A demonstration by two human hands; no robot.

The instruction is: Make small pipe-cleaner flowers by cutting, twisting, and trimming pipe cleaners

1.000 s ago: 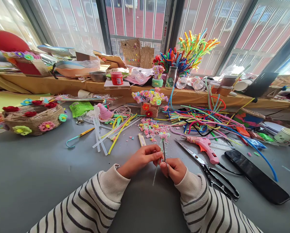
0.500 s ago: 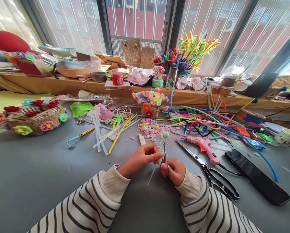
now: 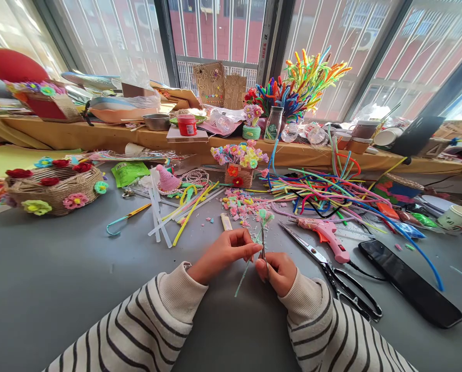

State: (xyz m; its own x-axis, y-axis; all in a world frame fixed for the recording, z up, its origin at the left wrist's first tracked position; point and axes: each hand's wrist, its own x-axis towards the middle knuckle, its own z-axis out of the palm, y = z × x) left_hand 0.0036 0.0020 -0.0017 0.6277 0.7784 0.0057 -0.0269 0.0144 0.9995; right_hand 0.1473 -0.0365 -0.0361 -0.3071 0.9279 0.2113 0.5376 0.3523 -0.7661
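Note:
My left hand (image 3: 225, 253) and my right hand (image 3: 277, 272) meet over the grey table (image 3: 60, 279), both in striped sleeves. Between them they hold a small pipe-cleaner flower (image 3: 264, 216) with a pink and green head on a thin stem. The left fingers pinch a pale green pipe cleaner (image 3: 243, 276) against the stem; its loose end slants down to the left. The right fingers are curled round the stem's lower part. Just beyond the hands lies a heap of small pink and yellow scraps (image 3: 241, 204).
Scissors (image 3: 331, 271), a pink glue gun (image 3: 325, 235) and a black phone (image 3: 409, 281) lie to the right. Loose pipe cleaners (image 3: 323, 191) spread behind them. A woven basket with flowers (image 3: 54, 188) stands at the left, white glue sticks (image 3: 155, 217) in the middle, cluttered sill behind.
The loose pale green end has swung further left and the flower head has tilted slightly right. Both hands have stayed in place.

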